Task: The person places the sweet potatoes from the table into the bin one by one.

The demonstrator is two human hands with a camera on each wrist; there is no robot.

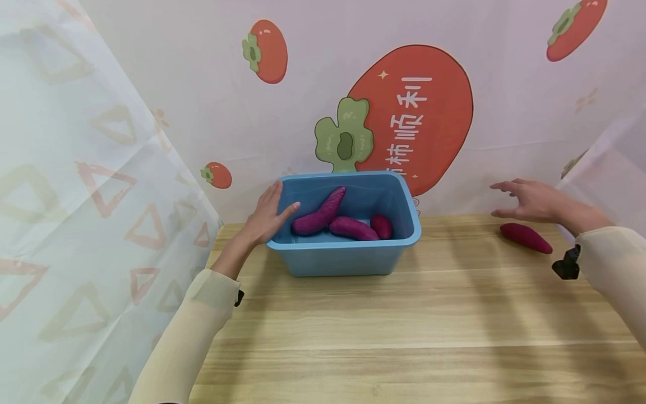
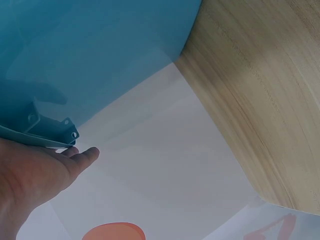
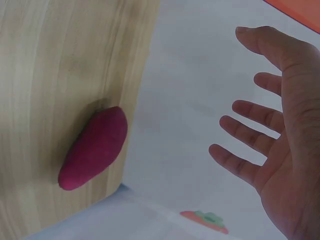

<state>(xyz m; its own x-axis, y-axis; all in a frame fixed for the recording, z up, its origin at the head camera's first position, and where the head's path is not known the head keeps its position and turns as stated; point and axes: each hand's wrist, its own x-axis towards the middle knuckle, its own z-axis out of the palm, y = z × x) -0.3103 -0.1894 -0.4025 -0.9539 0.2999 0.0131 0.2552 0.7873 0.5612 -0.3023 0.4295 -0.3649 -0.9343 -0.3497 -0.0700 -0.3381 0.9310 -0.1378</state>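
Observation:
A light blue plastic bin point(image 1: 340, 261) stands on the table against the back wall. Inside it lie a long tapered purple sweet potato point(image 1: 319, 217), a second curved sweet potato point(image 1: 353, 228) and a short rounded one point(image 1: 381, 226). My left hand point(image 1: 269, 215) rests on the bin's left rim, fingers extended and thumb over the edge. Off to the right, another purple sweet potato point(image 3: 94, 148) lies on the table near its back edge. Above it hovers my right hand point(image 1: 537, 202), holding nothing, its fingers spread apart in the right wrist view.
The wooden table point(image 1: 353, 336) reaches back to a white wall sheet point(image 1: 176, 101) printed with red persimmons. More white sheeting point(image 1: 75, 224) closes off the left side, and a pale panel point(image 1: 610, 163) borders the right.

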